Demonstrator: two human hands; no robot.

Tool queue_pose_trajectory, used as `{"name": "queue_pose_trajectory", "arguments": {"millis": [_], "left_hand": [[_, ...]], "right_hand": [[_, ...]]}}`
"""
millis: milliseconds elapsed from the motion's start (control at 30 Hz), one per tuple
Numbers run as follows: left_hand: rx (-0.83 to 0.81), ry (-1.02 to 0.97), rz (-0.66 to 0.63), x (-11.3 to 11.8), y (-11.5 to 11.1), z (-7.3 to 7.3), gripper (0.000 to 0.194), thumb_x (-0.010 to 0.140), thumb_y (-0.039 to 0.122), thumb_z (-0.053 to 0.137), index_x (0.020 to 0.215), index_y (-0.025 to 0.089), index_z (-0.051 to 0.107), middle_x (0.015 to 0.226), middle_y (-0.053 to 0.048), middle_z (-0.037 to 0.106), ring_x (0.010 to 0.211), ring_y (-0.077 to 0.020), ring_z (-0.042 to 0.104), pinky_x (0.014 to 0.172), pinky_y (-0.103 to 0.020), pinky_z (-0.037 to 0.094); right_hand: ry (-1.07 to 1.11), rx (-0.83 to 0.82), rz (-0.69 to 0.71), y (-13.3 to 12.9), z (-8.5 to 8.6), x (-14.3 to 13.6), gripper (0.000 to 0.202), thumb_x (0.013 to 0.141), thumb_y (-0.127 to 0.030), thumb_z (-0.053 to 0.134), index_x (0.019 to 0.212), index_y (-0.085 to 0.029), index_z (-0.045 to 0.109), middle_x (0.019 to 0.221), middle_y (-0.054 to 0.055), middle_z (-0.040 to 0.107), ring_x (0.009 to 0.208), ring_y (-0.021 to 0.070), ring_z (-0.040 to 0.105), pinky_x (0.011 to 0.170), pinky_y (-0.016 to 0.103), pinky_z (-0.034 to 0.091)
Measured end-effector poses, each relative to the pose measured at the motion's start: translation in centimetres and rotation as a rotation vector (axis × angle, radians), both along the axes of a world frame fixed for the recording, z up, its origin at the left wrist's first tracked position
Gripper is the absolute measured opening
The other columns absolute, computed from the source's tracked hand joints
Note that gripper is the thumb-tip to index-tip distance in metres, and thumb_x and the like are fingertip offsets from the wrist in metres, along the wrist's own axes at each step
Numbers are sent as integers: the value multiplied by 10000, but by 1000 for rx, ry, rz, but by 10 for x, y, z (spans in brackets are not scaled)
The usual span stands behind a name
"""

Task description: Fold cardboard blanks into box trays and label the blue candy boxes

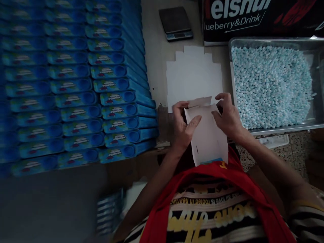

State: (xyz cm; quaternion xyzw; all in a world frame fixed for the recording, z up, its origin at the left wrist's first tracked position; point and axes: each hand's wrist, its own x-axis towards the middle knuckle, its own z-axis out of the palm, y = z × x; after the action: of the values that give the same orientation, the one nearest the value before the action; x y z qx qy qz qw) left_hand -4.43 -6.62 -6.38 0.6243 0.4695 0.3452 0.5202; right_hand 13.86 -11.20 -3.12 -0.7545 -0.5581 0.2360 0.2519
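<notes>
A partly folded white cardboard box is held close against the red apron, with its top flap tilted up. My left hand grips the box's left side, thumb on the white face and fingers behind the edge. At the upper right corner, my right hand is closed with curled fingers, its thumb against the box's edge. A strip of blue shows at the box's lower end. Just beyond my hands, a flat white cardboard blank lies on the table.
Stacked blue printed boxes fill the left side. A metal tray of small pale blue pieces stands at the right. A digital scale sits at the back, beside a black printed carton. A white plastic basket is lower right.
</notes>
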Motion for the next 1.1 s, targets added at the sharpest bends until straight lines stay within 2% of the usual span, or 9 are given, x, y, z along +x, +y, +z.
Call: {"name": "queue_pose_trajectory", "arguments": {"millis": [67,133,300,433,500,667,767,933,1100], "left_hand": [[69,12,72,4,-2,1,632,931,562,662,1446,270,441,1283,-95,614,1210,-277,632,1102,-453,491],[111,38,77,7,-1,6,450,981,561,605,1311,256,576,1197,-78,659,1182,-258,640,1106,-428,482],[-17,96,44,6,16,23,405,1063,494,454,888,230,707,997,-36,729,1051,-222,663,1017,-350,507],[-63,116,-30,3,26,23,277,992,461,614,963,216,740,967,-27,751,993,-218,669,962,-330,525],[-81,81,-32,4,24,20,286,976,452,654,1118,216,734,1074,-40,759,1032,-219,673,985,-336,526],[-199,-82,8,17,7,17,368,1064,492,509,1325,272,649,1425,-55,664,1318,-239,616,1088,-351,496],[-163,-30,-13,21,8,16,330,1066,472,489,1177,255,712,1294,-65,726,1247,-265,657,1060,-380,516],[-13,227,-118,18,23,15,220,891,186,641,1073,233,753,1109,-84,781,1128,-327,706,1033,-455,532],[9,389,-182,19,35,18,168,822,139,689,951,227,750,961,-128,762,1200,-434,675,1078,-553,494]], "right_hand": [[12,-28,-57,-1,0,-1,580,897,-227,556,1464,-189,438,874,27,700,801,243,661,807,398,518],[7,-55,-44,-2,3,1,543,925,-297,589,1449,-192,491,878,33,720,780,230,655,780,374,501],[55,-129,188,12,25,15,384,1058,-417,438,1223,-177,687,961,80,755,837,207,665,779,326,471],[-53,-245,283,39,42,22,369,1043,-399,487,904,-172,742,826,61,715,767,191,625,719,309,411],[-143,-273,279,49,43,23,268,993,-361,586,919,-170,759,810,52,712,754,187,619,709,305,392],[-222,-302,316,53,34,25,383,892,-419,764,1207,-200,766,923,62,768,846,227,680,768,320,443],[-375,-317,346,54,27,20,386,851,-457,809,1152,-215,799,924,87,777,926,292,700,812,369,473],[-533,-203,496,67,11,5,258,922,-425,717,883,-183,799,908,160,750,1056,384,677,909,482,478],[-493,-204,609,77,-2,-2,276,954,-452,652,988,-215,789,921,158,744,1082,390,668,946,514,474]]}}
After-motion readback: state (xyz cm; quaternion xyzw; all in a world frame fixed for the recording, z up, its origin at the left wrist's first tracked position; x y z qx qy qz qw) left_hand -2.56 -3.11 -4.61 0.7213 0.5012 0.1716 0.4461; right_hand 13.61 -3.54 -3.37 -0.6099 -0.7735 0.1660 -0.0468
